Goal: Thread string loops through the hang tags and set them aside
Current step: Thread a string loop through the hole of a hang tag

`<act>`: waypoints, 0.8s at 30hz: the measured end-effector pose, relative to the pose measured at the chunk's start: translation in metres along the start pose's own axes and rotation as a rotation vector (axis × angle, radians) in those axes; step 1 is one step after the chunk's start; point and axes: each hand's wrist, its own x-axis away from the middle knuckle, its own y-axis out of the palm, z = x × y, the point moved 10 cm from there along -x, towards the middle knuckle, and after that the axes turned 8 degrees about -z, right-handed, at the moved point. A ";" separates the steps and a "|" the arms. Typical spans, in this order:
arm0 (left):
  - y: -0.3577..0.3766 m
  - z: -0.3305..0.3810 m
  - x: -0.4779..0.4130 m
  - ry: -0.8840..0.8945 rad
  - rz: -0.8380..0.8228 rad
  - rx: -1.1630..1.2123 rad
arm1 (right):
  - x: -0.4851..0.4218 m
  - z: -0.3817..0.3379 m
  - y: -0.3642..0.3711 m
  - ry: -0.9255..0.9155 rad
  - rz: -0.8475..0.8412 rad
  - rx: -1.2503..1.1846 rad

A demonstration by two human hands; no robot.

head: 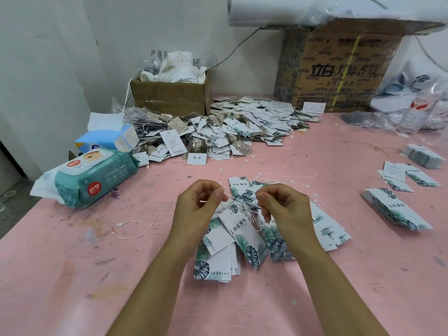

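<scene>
On the pink table [72, 275] in front of me lies a fan of white hang tags with green leaf prints [244, 241], their white string loops [242, 206] bunched at the top. My left hand [201, 204] pinches the strings at the left of the bunch with thumb and curled fingers. My right hand [283, 207] pinches strings at the right of the bunch. The topmost tag [238, 229] hangs tilted below the strings between both hands.
A big heap of tags with strings [218, 132] lies at the back, with two cardboard boxes [172, 95] [339, 69] behind it. Wipes pack [89, 178] and tissue pack [106, 139] lie at left. Tag stacks [397, 209] [423, 155] lie at right. Loose string loops [133, 229] lie around.
</scene>
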 end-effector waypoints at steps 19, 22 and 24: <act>0.022 0.021 0.008 0.179 -0.130 -0.402 | 0.004 -0.004 0.029 0.050 -0.179 -0.048; 0.024 0.021 0.007 0.189 -0.149 -0.419 | 0.005 -0.005 0.034 0.050 -0.195 -0.051; 0.025 0.021 0.007 0.191 -0.157 -0.421 | 0.005 -0.005 0.033 0.052 -0.185 -0.046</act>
